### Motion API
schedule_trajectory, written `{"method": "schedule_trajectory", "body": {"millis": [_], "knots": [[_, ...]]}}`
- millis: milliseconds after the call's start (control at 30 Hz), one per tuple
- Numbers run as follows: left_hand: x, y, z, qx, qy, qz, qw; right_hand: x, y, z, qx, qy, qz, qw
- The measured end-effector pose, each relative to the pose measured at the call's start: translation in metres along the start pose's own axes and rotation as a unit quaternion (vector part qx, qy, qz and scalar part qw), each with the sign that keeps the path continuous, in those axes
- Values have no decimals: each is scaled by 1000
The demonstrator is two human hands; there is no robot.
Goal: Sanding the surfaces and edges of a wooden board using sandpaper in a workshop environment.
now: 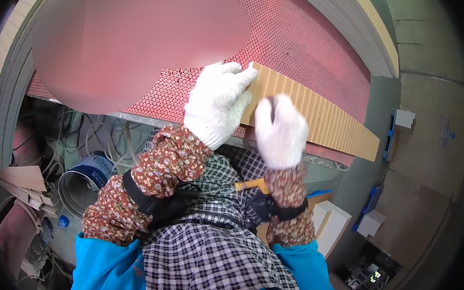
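2 gloved hands grip the ribbed wooden strip (321,119), which lies on the red perforated mat (305,42). Left hand (216,103) clamps the strip's near end; right hand (279,129) pinches its lower edge (thumb hidden). Step judged: positioning the strip. Next move requires steady, even support.

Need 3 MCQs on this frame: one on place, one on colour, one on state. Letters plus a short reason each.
1. Where does the long tan ribbed wooden strip lie?
A. on the red perforated table mat
B. in the metal bucket
C. on the floor

2. What colour are the knit gloves?
A. blue
B. white
C. black

3. What is the left hand doing?
A. hanging free
B. gripping the strip's end
C. holding a hammer

Answers: 1 A, the strip rests across the mat; 2 B, both the left hand and the right hand wear white gloves; 3 B, its fingers wrap the strip's near end.
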State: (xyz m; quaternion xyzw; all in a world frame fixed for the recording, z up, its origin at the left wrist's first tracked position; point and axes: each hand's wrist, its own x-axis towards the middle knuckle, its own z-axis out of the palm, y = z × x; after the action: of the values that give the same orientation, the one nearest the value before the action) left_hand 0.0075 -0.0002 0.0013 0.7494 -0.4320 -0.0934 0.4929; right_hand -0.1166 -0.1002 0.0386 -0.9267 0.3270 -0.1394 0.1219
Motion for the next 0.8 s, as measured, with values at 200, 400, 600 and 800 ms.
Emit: {"method": "schedule_trajectory", "body": {"millis": [200,400,600,800], "knots": [[1,1,2,3,25,20,999,82,15,11,-78,-44,15,996],[0,-4,0,-2,23,16,1000,31,2,10,-47,-22,10,999],[0,-2,0,-4,27,10,1000,-51,-12,-11,-5,-26,9,1000],[-3,-6,3,-1,26,22,999,-53,-20,-14,62,-20,49,997]]}}
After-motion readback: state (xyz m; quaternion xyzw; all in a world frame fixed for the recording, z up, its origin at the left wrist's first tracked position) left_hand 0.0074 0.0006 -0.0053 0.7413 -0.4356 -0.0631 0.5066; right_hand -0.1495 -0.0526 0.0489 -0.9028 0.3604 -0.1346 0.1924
